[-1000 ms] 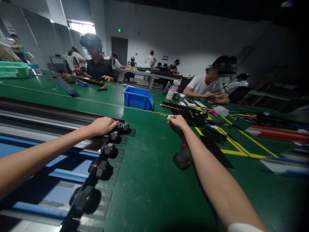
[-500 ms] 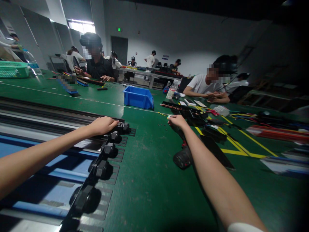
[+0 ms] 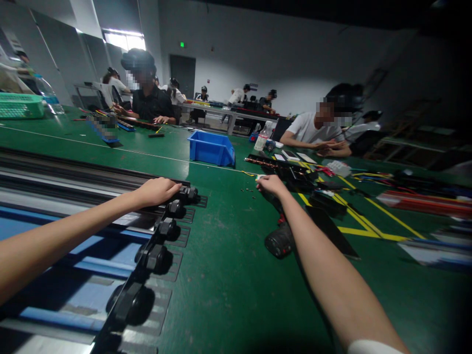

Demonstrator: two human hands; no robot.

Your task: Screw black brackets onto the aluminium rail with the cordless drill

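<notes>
1. Black fittings (image 3: 155, 255) sit in a row at the rail end, running from the near edge of the green table (image 3: 228, 295) up to the left hand (image 3: 157, 191).
2. Next out, a cordless drill (image 3: 279, 241) lies under the right forearm. Lifting that arm a bit would avoid nudging it.
3. Over the farthest fitting the left hand is curled shut, gripping it. A firm, flat hold looks best so the row can't twist.
4. Further on, the right hand (image 3: 271, 184) bunches its fingertips by the tiny screws (image 3: 248, 191). Can't tell if one's pinched; one at a time seems safest.
5. Way beyond stands a blue bin (image 3: 211, 147).

Dim hall, grey walls (image 3: 295, 59), green tables (image 3: 228, 295).
</notes>
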